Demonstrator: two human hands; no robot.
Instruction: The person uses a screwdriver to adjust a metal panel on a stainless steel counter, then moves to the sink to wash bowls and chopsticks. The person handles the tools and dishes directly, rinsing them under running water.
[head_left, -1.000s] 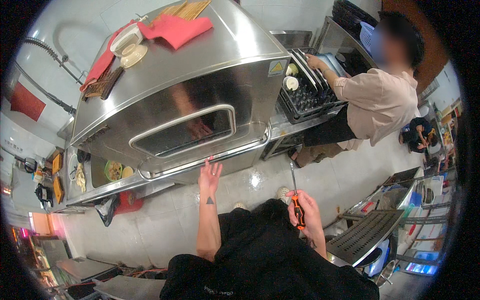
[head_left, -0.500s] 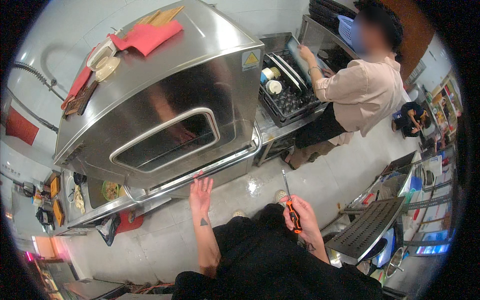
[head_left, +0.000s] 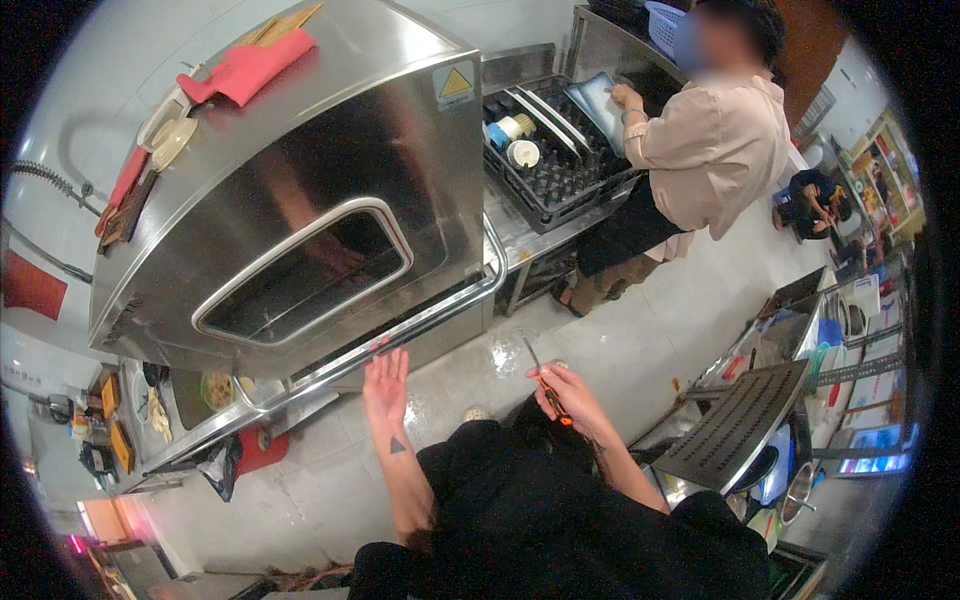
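My right hand (head_left: 578, 402) is closed round a screwdriver (head_left: 555, 402) with an orange and black handle, its metal shaft pointing up and away to the left. In front of the big stainless steel hood dishwasher (head_left: 420, 150), my left hand (head_left: 386, 388) is raised with its fingers stretched out and nothing in it. Just beyond those fingertips runs the dishwasher's metal bar handle (head_left: 440, 312); whether they touch it I cannot tell. The hood's front has a dark window (head_left: 310, 275) in a pale frame.
A co-worker in a light shirt (head_left: 710, 160) holds a plate (head_left: 598, 112) over a black dish rack (head_left: 560, 205) at the right. Red cloth (head_left: 250, 68) lies on the hood. Beside my right arm stands a perforated metal shelf (head_left: 735, 425). Another person (head_left: 815, 200) crouches farther back.
My view has shifted a little to the right. The screwdriver has swung leftward with my right hand. The co-worker's plate is now tilted flatter above the rack.
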